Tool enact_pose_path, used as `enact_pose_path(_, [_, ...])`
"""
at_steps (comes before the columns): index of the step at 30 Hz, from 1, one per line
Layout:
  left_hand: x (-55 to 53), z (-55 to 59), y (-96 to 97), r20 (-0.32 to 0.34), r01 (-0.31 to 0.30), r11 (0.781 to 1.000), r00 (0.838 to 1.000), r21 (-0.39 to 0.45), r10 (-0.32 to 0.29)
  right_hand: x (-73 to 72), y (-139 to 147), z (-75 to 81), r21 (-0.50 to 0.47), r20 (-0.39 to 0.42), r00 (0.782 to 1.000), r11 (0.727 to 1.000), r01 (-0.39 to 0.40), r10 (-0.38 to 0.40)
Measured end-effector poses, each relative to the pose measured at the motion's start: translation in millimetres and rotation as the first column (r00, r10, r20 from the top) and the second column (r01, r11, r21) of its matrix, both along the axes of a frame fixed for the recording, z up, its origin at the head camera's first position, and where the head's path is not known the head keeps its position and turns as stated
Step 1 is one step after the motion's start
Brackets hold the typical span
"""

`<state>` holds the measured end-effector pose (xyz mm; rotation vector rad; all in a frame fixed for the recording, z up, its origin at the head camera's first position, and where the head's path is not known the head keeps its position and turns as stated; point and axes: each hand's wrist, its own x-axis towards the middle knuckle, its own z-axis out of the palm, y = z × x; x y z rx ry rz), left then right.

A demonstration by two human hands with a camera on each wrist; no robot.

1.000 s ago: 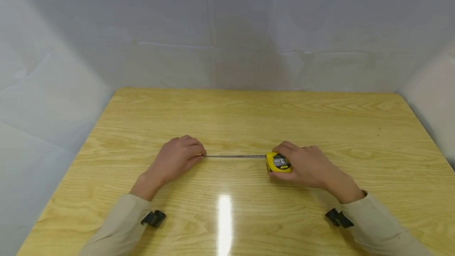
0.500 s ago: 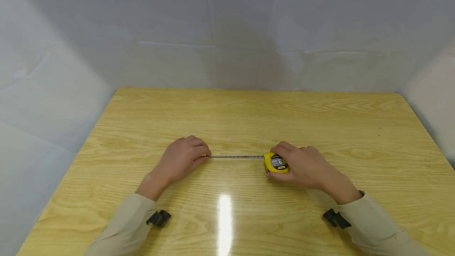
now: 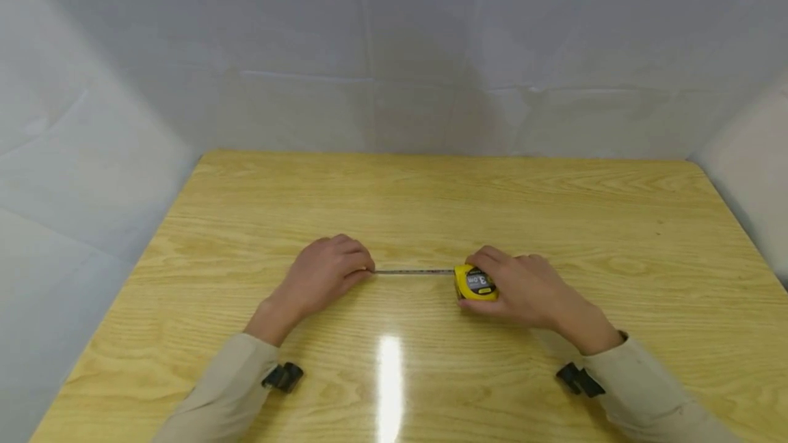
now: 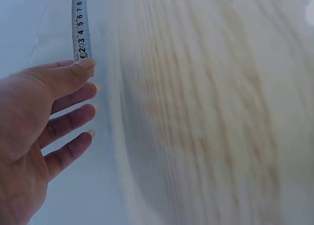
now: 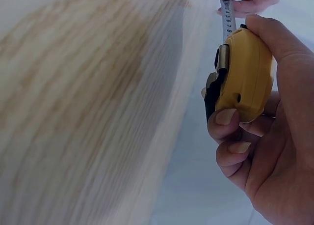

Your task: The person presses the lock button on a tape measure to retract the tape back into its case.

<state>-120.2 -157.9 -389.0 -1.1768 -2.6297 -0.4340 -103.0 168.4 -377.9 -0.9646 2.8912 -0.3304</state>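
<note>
My right hand (image 3: pixel 532 292) grips a yellow tape measure (image 3: pixel 474 284) with a dark "3.0m" label, its fingers and thumb curled round the case. A short length of metal blade (image 3: pixel 414 271) runs out leftward from it. At the blade's free end, my left hand (image 3: pixel 326 275) pinches the tip between thumb and index finger. In the left wrist view the blade (image 4: pixel 80 26) shows numbers up to 10, and the other fingers (image 4: pixel 68 124) are spread loosely. The right wrist view shows the case (image 5: pixel 248 70) with its metal belt clip (image 5: pixel 222 60) facing the table side.
Both hands are over a wood-grain table (image 3: pixel 431 204) with rounded far corners. White sheeting (image 3: pixel 295 53) hangs behind and along both sides. Black wrist mounts (image 3: pixel 283 377) sit at the beige sleeves (image 3: pixel 221 388). A bright light reflection lies on the near tabletop.
My left hand has moved right toward the tape measure, and my right hand has shifted slightly left. The stretch of blade between them has become shorter. Both grips are unchanged.
</note>
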Motion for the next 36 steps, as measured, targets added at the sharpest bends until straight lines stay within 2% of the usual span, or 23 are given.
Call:
enact_pose_path(16, [-1.7,2.6,22.7,-0.023,0.063,0.998,0.998,0.029,-0.062,1.7,-8.5,1.4,0.01,-0.006,1.0,1.0,-0.011,0.011])
enact_pose_path(30, [0.7,2.7,40.5,0.02,0.066,0.998,0.998,-0.016,-0.066,4.1,-18.1,-0.3,0.015,-0.026,0.999,0.999,-0.031,0.031])
enact_pose_path(36, [-0.8,3.1,45.9,0.012,0.085,0.996,0.996,-0.024,-0.084,4.7,-22.2,-0.7,0.009,-0.045,0.998,0.999,-0.037,0.038])
